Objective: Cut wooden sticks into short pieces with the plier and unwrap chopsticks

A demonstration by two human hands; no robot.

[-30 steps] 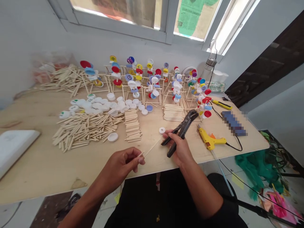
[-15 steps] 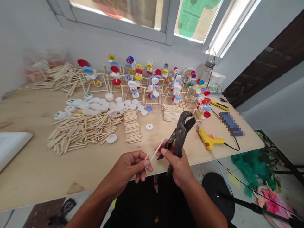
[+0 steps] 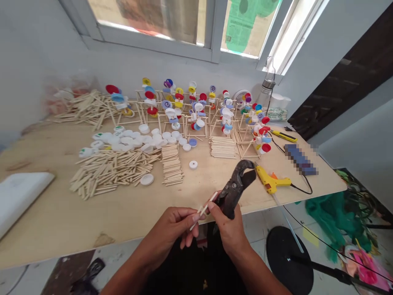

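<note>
My left hand [image 3: 175, 225] pinches thin wooden sticks [image 3: 203, 211] between thumb and fingers. One slants up toward my right hand, and a shorter end shows beside it. My right hand [image 3: 231, 231] is wrapped round the handles of a black pipe cutter [image 3: 236, 186], its hooked jaw pointing up and right. The right thumb and fingertips are close to the upper end of the slanted stick; whether they grip it I cannot tell. Beyond the hands lie a neat stack of short sticks [image 3: 172, 164] and a white bottle cap [image 3: 193, 164].
A loose heap of sticks [image 3: 113, 170] and white caps [image 3: 125, 141] lie at left. Several stick frames with coloured caps [image 3: 199, 110] stand along the back. On the right are a yellow glue gun [image 3: 272, 180], a yellow cutter knife [image 3: 284, 136] and a cable.
My hands have come closer together, with the left hand moving right. The pipe cutter has dropped lower and tilted more to the right. The camera view has shifted slightly.
</note>
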